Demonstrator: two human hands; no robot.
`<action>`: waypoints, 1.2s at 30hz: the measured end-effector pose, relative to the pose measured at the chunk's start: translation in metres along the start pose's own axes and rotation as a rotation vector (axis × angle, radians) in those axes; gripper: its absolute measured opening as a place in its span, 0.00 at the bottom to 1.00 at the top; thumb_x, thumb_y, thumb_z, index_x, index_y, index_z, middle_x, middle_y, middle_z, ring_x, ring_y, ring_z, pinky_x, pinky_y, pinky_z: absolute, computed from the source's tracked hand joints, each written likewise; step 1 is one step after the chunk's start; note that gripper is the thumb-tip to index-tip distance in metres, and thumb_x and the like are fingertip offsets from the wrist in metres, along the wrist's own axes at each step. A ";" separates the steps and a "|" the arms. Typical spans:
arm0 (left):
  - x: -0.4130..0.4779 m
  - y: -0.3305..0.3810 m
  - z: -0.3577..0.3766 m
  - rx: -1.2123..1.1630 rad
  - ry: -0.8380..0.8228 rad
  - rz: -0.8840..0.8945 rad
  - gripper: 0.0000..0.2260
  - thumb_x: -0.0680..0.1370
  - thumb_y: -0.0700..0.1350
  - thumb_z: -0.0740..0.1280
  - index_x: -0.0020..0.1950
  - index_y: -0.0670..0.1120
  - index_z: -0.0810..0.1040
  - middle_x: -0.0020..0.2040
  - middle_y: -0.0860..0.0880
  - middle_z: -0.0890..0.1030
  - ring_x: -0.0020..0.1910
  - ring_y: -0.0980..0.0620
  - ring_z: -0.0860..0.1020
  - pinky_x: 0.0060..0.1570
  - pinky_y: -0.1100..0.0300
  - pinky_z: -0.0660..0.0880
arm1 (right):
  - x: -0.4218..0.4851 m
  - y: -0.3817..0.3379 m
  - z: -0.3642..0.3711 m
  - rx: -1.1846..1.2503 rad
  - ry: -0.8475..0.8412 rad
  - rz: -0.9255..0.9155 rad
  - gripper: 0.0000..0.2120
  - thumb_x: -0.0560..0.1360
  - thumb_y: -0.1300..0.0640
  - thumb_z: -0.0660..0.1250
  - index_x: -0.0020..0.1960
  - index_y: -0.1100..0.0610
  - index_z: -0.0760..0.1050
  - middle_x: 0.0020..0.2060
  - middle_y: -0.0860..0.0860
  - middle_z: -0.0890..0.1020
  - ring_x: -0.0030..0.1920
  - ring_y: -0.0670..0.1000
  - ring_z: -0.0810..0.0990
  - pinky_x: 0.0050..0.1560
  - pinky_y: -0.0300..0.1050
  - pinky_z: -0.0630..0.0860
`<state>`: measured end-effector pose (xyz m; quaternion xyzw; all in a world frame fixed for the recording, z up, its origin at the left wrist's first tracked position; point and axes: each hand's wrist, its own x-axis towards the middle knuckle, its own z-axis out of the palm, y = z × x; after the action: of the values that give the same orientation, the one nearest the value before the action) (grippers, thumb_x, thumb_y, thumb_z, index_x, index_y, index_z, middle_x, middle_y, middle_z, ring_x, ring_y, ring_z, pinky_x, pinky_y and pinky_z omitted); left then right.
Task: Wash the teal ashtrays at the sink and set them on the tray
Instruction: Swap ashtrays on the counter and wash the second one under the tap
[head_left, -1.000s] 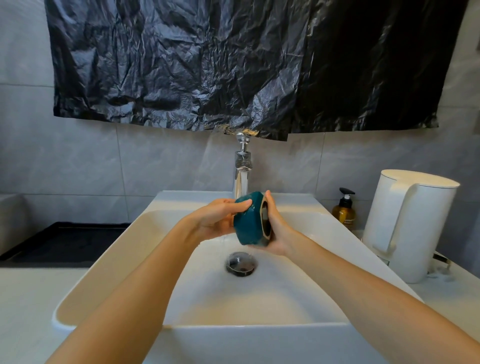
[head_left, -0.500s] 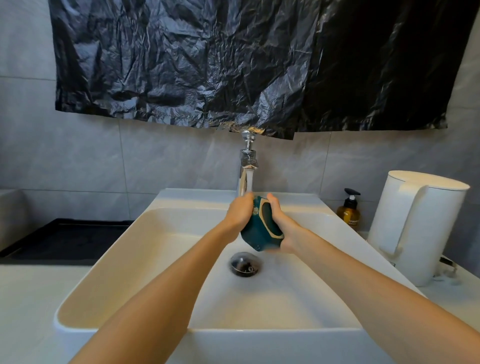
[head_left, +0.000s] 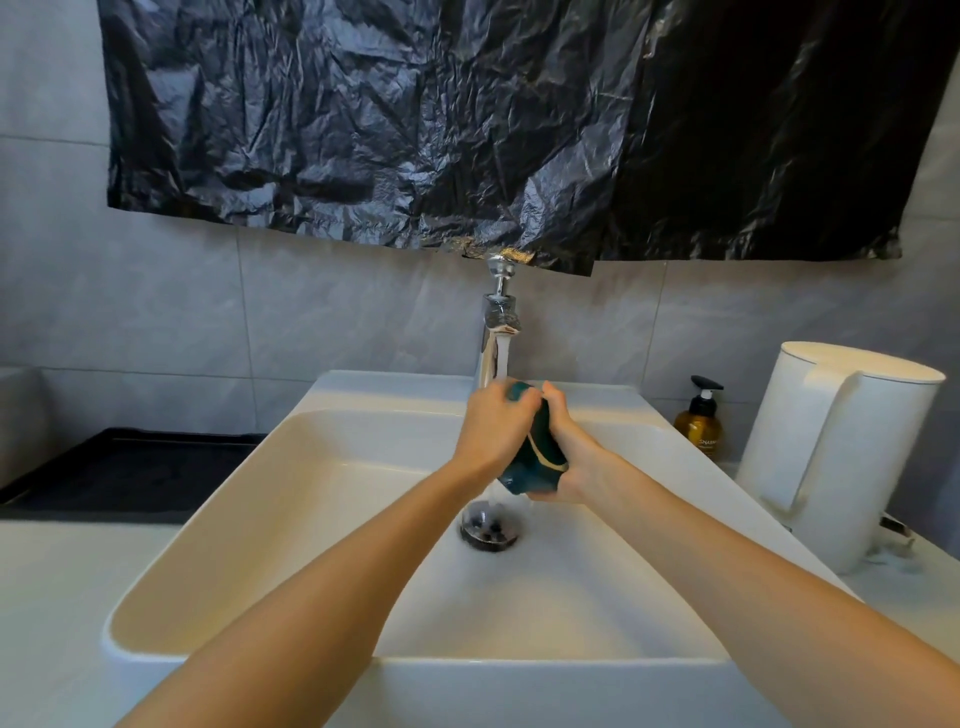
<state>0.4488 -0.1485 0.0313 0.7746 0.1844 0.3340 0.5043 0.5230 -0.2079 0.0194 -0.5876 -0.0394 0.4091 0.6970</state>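
— Grey tiles behind, a black plastic sheet (head_left: 415, 130) across the top of the frame, a white sink (head_left: 249, 519) on a pale desk (head_left: 52, 597). Where is the teal ashtray (head_left: 535, 462)?
— Centre frame, above the drain (head_left: 489, 527), under water running from the tap (head_left: 498, 322). It is tilted on edge between both hands.
— And each grip?
— The left hand (head_left: 493, 431) curls over its top and left side. The right hand (head_left: 566, 457) cups it from the right and beneath. Both grips are clamped on it.
— The tray?
— The black tray (head_left: 130, 467) is at the left edge, beside the sink. A soap bottle (head_left: 698, 423) and a white kettle (head_left: 831, 441) stand at the right.
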 end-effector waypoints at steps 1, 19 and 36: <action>-0.006 -0.001 0.003 -0.005 0.002 0.034 0.16 0.77 0.45 0.65 0.63 0.46 0.72 0.56 0.45 0.74 0.53 0.50 0.75 0.53 0.57 0.76 | -0.002 -0.001 -0.001 0.034 -0.001 -0.007 0.30 0.68 0.31 0.66 0.53 0.56 0.76 0.47 0.57 0.82 0.48 0.57 0.80 0.48 0.51 0.76; 0.010 -0.001 -0.040 -0.662 -0.111 -0.358 0.16 0.78 0.40 0.66 0.64 0.36 0.73 0.50 0.41 0.80 0.46 0.49 0.79 0.40 0.61 0.80 | -0.013 -0.005 -0.001 -0.125 -0.242 -0.032 0.09 0.76 0.51 0.65 0.47 0.58 0.75 0.38 0.56 0.79 0.41 0.53 0.76 0.37 0.46 0.79; 0.002 -0.003 -0.005 -0.012 -0.038 -0.213 0.17 0.81 0.58 0.48 0.65 0.53 0.66 0.60 0.44 0.66 0.60 0.44 0.71 0.58 0.52 0.75 | -0.016 -0.004 -0.004 0.159 -0.050 0.112 0.13 0.73 0.51 0.69 0.49 0.60 0.75 0.37 0.57 0.80 0.38 0.54 0.77 0.33 0.47 0.72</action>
<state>0.4470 -0.1424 0.0310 0.7537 0.2540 0.2649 0.5452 0.5166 -0.2208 0.0283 -0.5215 0.0087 0.4638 0.7162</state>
